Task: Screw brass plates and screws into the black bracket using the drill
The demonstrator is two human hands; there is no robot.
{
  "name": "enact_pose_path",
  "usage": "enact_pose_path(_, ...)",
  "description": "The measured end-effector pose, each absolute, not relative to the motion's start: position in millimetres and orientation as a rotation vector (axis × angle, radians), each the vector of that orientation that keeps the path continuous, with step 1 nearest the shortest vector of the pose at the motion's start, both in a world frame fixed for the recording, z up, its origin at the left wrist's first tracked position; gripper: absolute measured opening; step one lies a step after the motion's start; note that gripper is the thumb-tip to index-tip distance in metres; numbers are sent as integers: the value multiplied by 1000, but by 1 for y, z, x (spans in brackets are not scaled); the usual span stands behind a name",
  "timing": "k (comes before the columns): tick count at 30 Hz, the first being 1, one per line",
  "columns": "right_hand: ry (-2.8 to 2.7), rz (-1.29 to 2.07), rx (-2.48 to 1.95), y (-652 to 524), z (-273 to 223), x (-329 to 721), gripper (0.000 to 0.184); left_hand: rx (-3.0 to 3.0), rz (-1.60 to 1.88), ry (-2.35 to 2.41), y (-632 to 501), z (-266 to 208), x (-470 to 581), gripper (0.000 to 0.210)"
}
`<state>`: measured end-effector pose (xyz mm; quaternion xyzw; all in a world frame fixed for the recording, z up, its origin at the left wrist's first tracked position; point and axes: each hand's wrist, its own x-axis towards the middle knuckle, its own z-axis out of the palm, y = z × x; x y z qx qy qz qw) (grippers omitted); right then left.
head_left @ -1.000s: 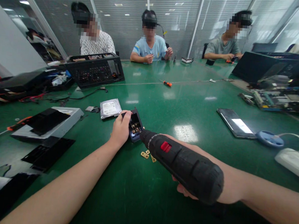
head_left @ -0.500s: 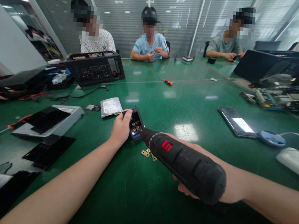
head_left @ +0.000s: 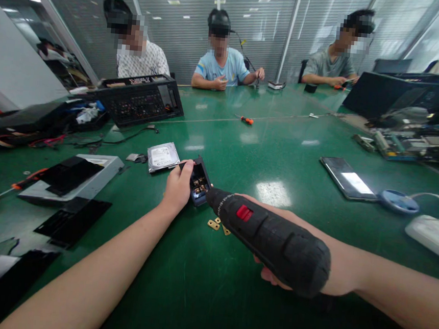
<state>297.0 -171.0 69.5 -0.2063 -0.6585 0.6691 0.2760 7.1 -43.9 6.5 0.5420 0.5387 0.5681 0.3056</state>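
My left hand (head_left: 179, 184) grips the left side of a small black box (head_left: 200, 199), open on top, with brass-coloured parts inside. In my right hand (head_left: 271, 276) is a black cordless drill (head_left: 270, 240) with a red switch on top. Its front end points at the box's right edge; the bit's tip is hidden, so I cannot tell whether it touches. Several small brass plates with holes (head_left: 213, 225) lie on the green table just below the box. Behind my left hand lies a silver hard drive (head_left: 162, 157).
Left stand a grey metal case (head_left: 99, 174), dark panels (head_left: 72, 221) and an orange-handled screwdriver (head_left: 29, 178). A phone (head_left: 347, 179) and a blue disc (head_left: 398, 201) lie right. A black computer case (head_left: 140, 99) and circuit boards (head_left: 413, 140) stand farther back. Three people sit opposite.
My hands, the box and the drill hold almost the same position. Across the table, the middle person's one hand has moved out to a small upright item on the table.
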Motion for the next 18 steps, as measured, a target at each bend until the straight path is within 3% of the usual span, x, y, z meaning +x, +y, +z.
enact_pose_path(9,-1890,1573,-537,-170,68,298,110,1408,1497,1419,-46,10,10,47)
enact_pose_path(18,-1875,1693,-537,-164,76,295,110,1371,1500,1400,-46,10,10,46)
